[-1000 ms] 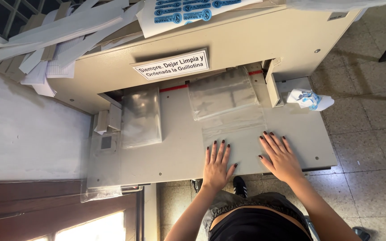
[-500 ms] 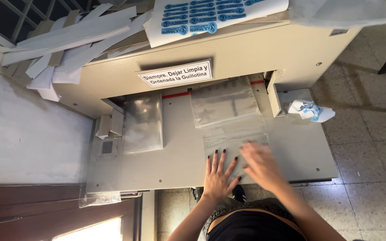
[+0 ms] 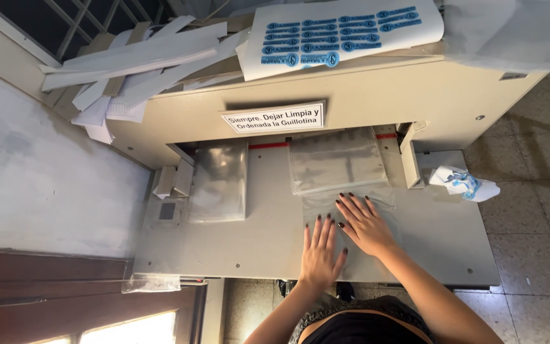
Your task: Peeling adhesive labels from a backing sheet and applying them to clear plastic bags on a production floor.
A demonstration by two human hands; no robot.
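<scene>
- Since before, the right hand (image 3: 365,224) slid left, closer to the left hand (image 3: 321,251).
- Both hands lie flat, fingers spread, holding nothing.
- Clear plastic sheet (image 3: 351,202) sits under the right fingers on the cutter table (image 3: 249,242).
- Press evenly; keep edges straight.

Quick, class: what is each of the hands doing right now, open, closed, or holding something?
Left hand: open, flat on the cutter table, holding nothing.
Right hand: open, pressing flat on the clear plastic sheet.

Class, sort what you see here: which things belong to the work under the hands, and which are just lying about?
In use: left hand and right hand, both flat on the clear plastic sheets; the cutter table.

Lying about: second clear stack; paper strips; blue sticker sheet; crumpled wrapper.
</scene>
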